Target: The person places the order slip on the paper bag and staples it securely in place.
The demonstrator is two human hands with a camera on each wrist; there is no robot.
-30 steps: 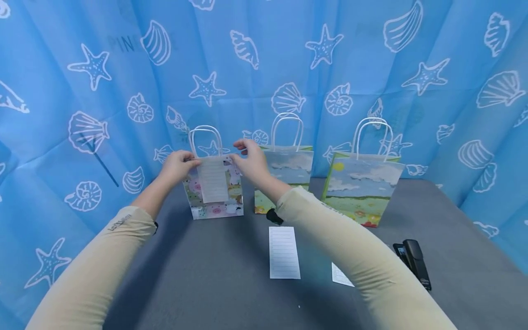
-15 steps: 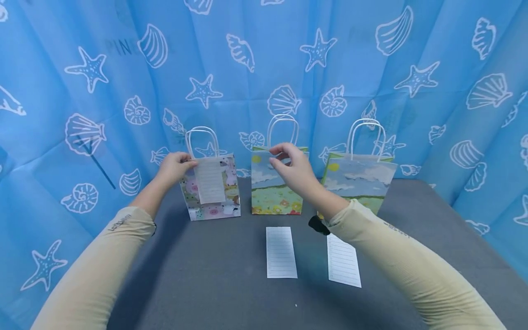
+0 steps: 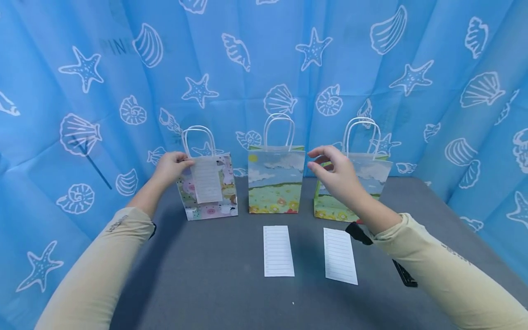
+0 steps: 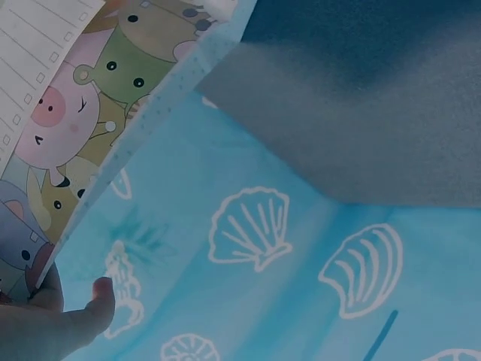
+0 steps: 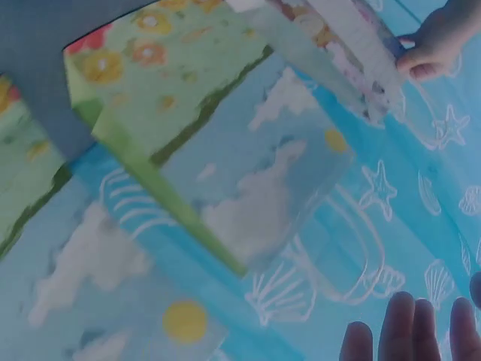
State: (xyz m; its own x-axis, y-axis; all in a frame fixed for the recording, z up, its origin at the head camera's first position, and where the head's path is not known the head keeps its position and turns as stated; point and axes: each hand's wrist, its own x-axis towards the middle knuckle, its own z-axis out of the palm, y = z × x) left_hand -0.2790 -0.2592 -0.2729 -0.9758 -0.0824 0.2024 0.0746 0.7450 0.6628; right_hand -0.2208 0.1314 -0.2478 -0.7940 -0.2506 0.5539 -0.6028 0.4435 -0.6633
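My left hand [image 3: 169, 167] pinches the top left edge of a paper gift bag [image 3: 228, 188] printed with cartoon animals, its thumb at the corner of a lined paper slip [image 3: 207, 181] lying against the front. In the left wrist view, fingers [image 4: 98, 304] show at the bag's edge. My right hand [image 3: 336, 172] hovers with loosely bent fingers and nothing in them, overlapping the right landscape gift bag [image 3: 373, 176] in the head view. Beside it stands the middle landscape gift bag [image 3: 275, 183]. Both have white twisted handles.
Two more lined slips, one [image 3: 278, 251] in the middle and another [image 3: 340, 255] to its right, lie on the grey tabletop [image 3: 214, 275]. A black stapler [image 3: 405, 274] is mostly hidden under my right forearm. A blue shell-print curtain [image 3: 247, 82] hangs behind the bags.
My right hand has left the animal-print bag and moved right, past the middle bag to the right one. The left hand keeps its pinch on the bag. The view has shifted slightly.
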